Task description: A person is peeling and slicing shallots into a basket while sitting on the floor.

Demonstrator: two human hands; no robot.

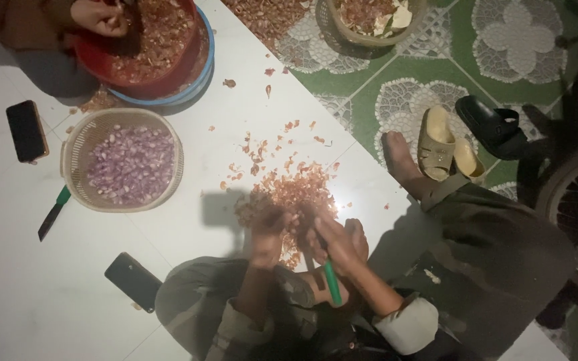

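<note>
Right hand (340, 242): nearest the camera, low in the middle of the view; clenched around a green-handled knife (331, 281), the handle pointing back toward the person's lap; the blade is hidden behind the fingers
Left hand (269, 227): just beside the right hand, fingers closed on something small over the peel heap; too blurred to tell what it grips
Peel heap (289, 194): reddish-brown skins piled on the white floor (48, 294) directly under both hands; loose flakes scatter away from it toward the tiled edge
Lap: knees in dark trousers on either side of the hands; a bare foot (399, 160) rests at the floor's edge
Near phone (133, 281): dark, lying flat on the floor just beside the left knee
Basket (75, 144): pale, round, holding peeled purple shallots (130, 164); well apart from the hands
Spare knife (52, 214): green handle, dark blade, touching the basket's lower rim
Far phone (27, 130): beside the basket
Other person's hand (98, 17): over a red bowl (162, 77) of unpeeled shallots at the top of the view
Sandals (446, 144): on the green patterned tiles beyond the foot
</note>
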